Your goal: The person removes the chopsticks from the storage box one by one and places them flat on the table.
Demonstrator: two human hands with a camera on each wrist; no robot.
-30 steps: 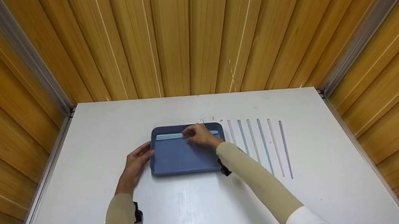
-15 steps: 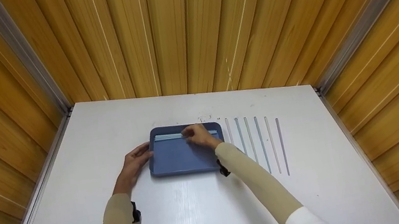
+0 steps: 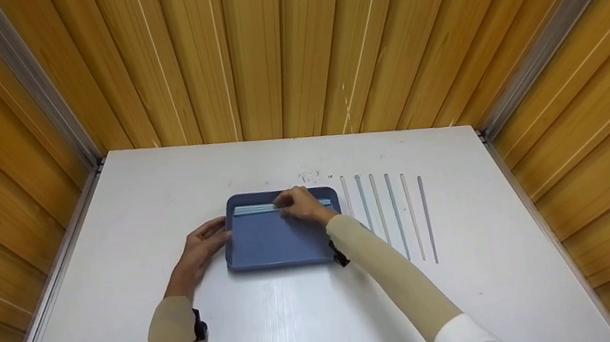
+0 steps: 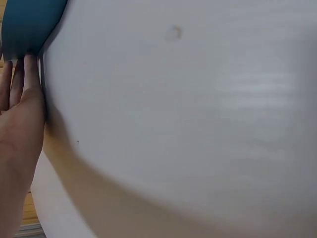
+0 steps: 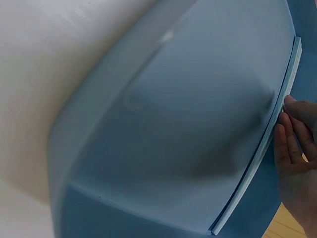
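Note:
A shallow blue tray (image 3: 273, 240) lies on the white table. Along its far wall runs a bundle of thin, pale blue straw-like rods (image 3: 253, 209). My right hand (image 3: 303, 205) reaches in over the tray's right side, and its thumb and fingertips pinch the bundle near the middle. In the right wrist view the rods (image 5: 247, 173) lie side by side on the tray floor, with the thumb right at their edge. Fairly straight fingers of my left hand (image 3: 201, 248) touch the tray's left wall, also seen in the left wrist view, where the tray (image 4: 32, 25) shows in part.
Several separate thin rods lie roughly parallel on the table right of the tray, among them a blue one (image 3: 393, 200) and a purple one (image 3: 428, 219). My right forearm covers the near ends of some. Wood-patterned walls (image 3: 255, 50) stand behind and at both sides.
The head view has shifted slightly, so the table and its loose rods sit a little higher and further left in the picture. Both hands keep their places at the tray.

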